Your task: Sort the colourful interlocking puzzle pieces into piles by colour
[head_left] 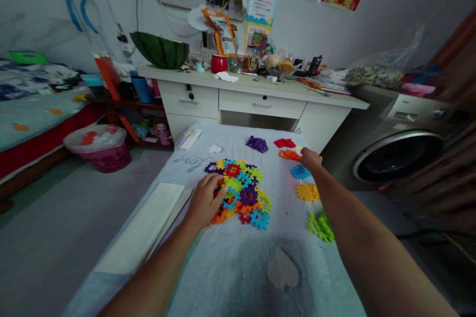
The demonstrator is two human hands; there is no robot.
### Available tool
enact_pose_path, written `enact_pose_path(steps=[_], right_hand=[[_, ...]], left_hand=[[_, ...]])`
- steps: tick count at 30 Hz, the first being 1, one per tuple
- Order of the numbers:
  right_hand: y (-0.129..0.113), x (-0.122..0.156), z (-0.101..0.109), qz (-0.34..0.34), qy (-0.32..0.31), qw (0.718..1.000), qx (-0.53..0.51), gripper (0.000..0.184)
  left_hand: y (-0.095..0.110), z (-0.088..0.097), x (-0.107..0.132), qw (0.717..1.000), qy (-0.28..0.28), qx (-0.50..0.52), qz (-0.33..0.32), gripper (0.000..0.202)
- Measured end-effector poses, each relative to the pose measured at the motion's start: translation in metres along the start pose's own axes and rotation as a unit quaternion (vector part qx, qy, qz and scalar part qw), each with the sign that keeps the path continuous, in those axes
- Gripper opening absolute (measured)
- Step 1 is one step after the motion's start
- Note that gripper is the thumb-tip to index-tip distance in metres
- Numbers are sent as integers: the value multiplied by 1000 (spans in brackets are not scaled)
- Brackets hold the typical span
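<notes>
My left hand lies at the left edge of a mixed pile of plastic gear pieces, thumb and fingers apart, touching the pieces. My right hand reaches to the far right, fingers drawn together beside the orange gear pieces. A small pale spot shows at its fingertips, too small to name. Sorted by colour around it are red pieces, blue pieces, yellow pieces and green pieces. Purple pieces form a separate group at the far middle.
A grey cloth with printed hearts covers the table. A long white folded object lies along its left side, a small white box behind. Beyond stands a cluttered white desk, with a washing machine right and a pink bin left.
</notes>
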State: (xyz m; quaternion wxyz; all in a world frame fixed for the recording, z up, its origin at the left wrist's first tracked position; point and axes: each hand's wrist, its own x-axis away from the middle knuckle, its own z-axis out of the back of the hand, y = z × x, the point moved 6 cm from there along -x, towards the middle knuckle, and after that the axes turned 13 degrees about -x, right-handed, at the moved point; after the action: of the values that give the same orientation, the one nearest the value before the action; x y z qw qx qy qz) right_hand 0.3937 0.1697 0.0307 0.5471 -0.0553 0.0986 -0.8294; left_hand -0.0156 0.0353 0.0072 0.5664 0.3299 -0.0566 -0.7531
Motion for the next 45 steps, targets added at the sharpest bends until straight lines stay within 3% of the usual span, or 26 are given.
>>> enact_pose_path(steps=[4, 7, 10, 12, 16, 20, 23, 32, 40, 45], right_hand=[[-18, 11, 13, 4, 50, 997, -61, 41], [-58, 37, 12, 113, 25, 982, -151, 33], [-110, 86, -2, 273, -82, 930, -233, 25], [-136, 121, -13, 338, -124, 902, -239, 20], [-159, 161, -28, 374, -80, 900, -207, 34], [-160, 165, -34, 348, -62, 911, -213, 45], [-157, 163, -31, 342, -59, 900, -264, 50], [-149, 162, -26, 312, -83, 866, -381, 20], [-129, 150, -31, 220, -108, 855, -457, 26], [-116, 155, -27, 197, -185, 829, -488, 26]], left_hand=[[-3, 2, -1, 1000, 12, 16, 10, 34], [-2, 3, -1, 1000, 16, 16, 11, 33], [0, 4, -1, 1000, 17, 16, -1, 31], [2, 4, -1, 1000, 19, 13, -8, 30], [3, 5, 0, 1000, 22, -7, -15, 31], [2, 3, 0, 999, 17, -29, -13, 31], [1, -1, 0, 999, 6, -40, -14, 32], [2, -3, -1, 999, -5, -34, -30, 33], [4, -4, 0, 998, -28, -42, -26, 32], [6, -2, 0, 998, -25, -42, -32, 30]])
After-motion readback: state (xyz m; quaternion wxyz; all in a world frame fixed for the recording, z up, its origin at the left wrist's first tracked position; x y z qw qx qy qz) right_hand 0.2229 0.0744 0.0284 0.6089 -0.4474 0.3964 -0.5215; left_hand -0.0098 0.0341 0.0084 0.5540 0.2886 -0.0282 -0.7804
